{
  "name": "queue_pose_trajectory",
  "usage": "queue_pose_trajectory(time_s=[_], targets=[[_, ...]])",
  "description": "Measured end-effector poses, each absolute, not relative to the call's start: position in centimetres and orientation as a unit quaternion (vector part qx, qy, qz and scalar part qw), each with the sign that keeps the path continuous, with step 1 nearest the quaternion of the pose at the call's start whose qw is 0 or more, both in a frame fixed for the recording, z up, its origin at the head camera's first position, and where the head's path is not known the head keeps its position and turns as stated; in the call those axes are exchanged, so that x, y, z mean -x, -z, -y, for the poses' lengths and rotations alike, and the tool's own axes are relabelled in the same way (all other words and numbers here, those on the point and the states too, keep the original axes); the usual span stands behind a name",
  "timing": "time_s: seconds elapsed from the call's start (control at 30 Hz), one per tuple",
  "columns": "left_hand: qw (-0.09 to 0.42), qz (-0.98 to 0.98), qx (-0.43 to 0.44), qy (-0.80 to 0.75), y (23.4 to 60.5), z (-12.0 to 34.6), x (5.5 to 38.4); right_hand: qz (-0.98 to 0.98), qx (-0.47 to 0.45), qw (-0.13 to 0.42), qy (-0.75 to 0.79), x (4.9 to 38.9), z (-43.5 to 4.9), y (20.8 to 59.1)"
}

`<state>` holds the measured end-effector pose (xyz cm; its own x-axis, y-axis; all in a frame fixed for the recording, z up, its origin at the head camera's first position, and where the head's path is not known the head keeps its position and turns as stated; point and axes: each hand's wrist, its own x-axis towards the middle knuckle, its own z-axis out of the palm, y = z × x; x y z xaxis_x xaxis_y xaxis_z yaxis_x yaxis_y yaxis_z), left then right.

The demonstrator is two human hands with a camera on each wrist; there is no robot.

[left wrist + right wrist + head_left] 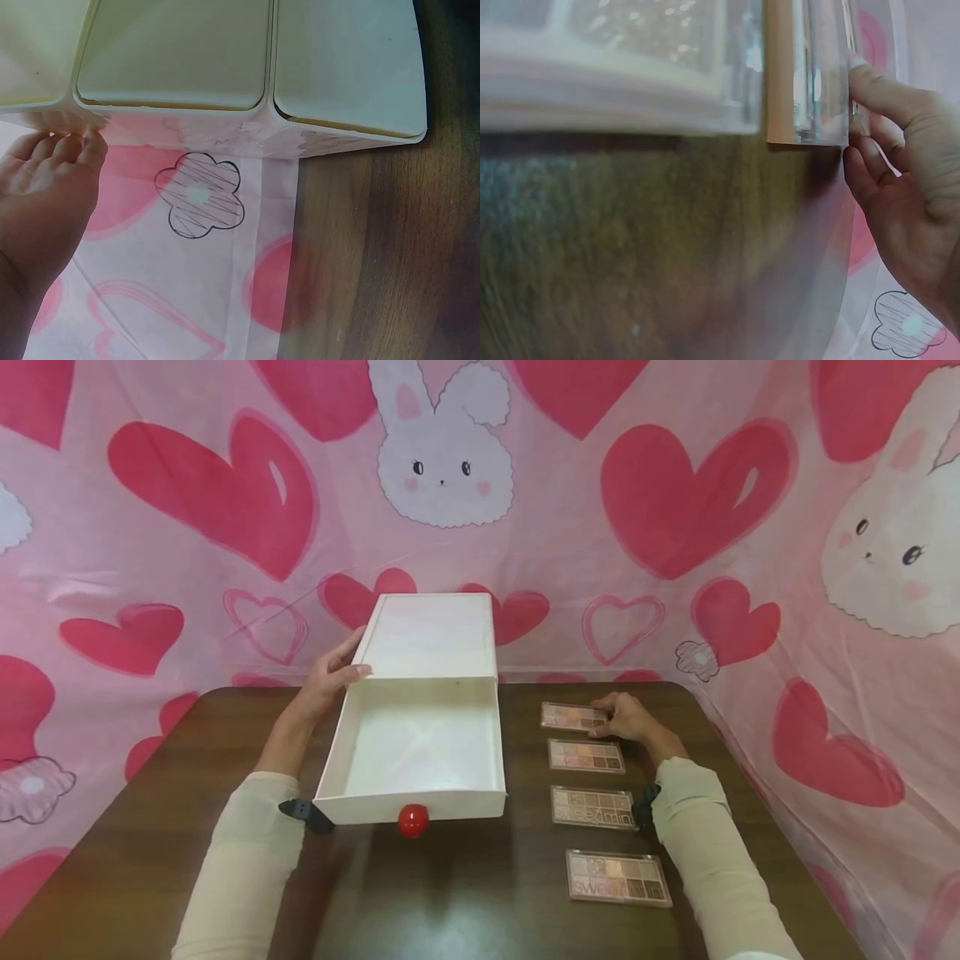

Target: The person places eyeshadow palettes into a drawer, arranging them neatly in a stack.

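My left hand (330,677) grips the left side of a white drawer box (431,631), with its thumb over the top edge. The box's drawer (420,743) is pulled out toward me, with a bare white bottom and a red ball knob (412,820) on its front. In the left wrist view, the fingers of that hand meet the edge of the white box (172,60). Off to the right, my right hand (628,717) pinches the right end of the farthest eyeshadow palette (570,717). In the right wrist view, its thumb and fingers hold that palette's end.
Three more palettes lie in a column toward me: a second (587,756), a third (592,807) and the nearest (617,878). They rest on a dark wooden table (427,902). A pink cloth (555,527) with hearts and rabbits hangs behind the table and along its right.
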<state>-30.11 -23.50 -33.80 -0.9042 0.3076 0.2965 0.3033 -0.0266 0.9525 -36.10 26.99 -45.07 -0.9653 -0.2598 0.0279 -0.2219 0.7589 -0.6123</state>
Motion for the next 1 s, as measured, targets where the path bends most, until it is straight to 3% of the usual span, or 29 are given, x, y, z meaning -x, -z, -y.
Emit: queue_pose_trajectory(time_s=[0.5, 1.0], targets=[[0.005, -0.695, -0.226, -0.682, 34.0, 23.7, 30.4, -0.931, 0.125, 0.042, 0.340, 34.9, -27.1, 42.9], [0.011, -0.704, -0.226, -0.673, 33.7, 23.7, 30.1, -0.914, 0.162, 0.013, 0.372, 32.2, -26.3, 39.8]])
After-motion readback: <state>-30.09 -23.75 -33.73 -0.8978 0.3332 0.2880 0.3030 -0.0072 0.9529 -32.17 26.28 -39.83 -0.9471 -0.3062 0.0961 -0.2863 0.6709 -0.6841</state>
